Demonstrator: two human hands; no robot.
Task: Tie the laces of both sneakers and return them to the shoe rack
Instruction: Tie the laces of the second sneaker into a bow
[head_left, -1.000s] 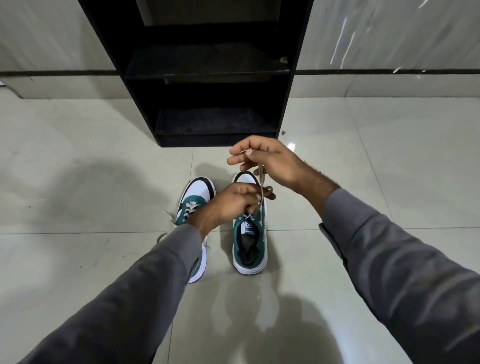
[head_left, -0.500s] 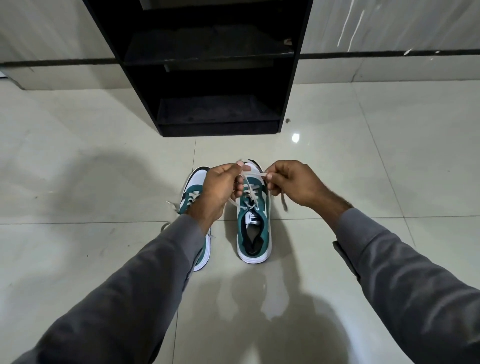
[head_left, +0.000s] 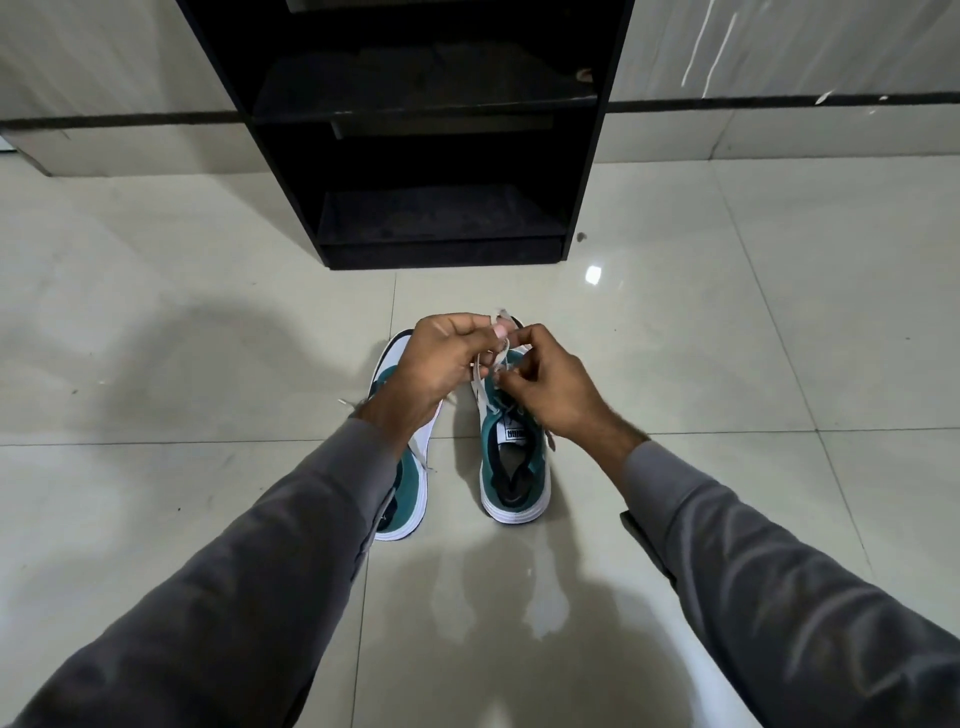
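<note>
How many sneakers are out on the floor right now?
2: a teal-and-white sneaker under both hands, its laces being worked, and a matching sneaker beside it, partly hidden by the left sleeve.

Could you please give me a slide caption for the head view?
Both hands work the right sneaker's lace before the black shoe rack.

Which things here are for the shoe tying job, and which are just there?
For the job:
right sneaker
left sneaker
laces
left hand
right hand
shoe rack

Just there:
floor tiles
wall
</note>
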